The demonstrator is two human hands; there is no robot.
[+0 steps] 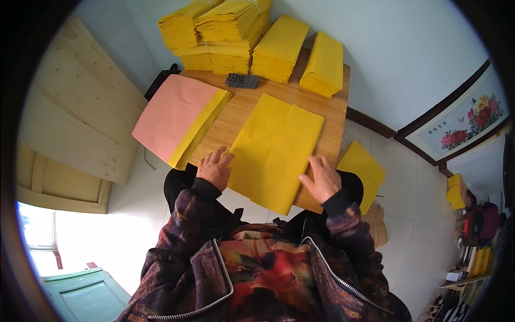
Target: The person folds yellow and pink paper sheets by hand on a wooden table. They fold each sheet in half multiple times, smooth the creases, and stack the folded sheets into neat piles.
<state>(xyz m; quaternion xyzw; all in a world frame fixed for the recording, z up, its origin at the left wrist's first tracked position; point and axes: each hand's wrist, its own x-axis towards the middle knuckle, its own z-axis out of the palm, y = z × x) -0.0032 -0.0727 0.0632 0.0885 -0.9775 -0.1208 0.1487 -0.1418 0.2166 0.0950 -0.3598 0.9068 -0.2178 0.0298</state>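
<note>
A large yellow paper sheet lies on the wooden table, with a crease down its middle. My left hand rests flat at the sheet's near left edge, fingers spread on the table and paper. My right hand presses on the sheet's near right corner. Neither hand grips anything.
A pink sheet on a yellow stack overhangs the table's left side. Several stacks of folded yellow paper fill the far end, with a small dark block before them. Another yellow pile sits low at the right. A framed flower picture leans nearby.
</note>
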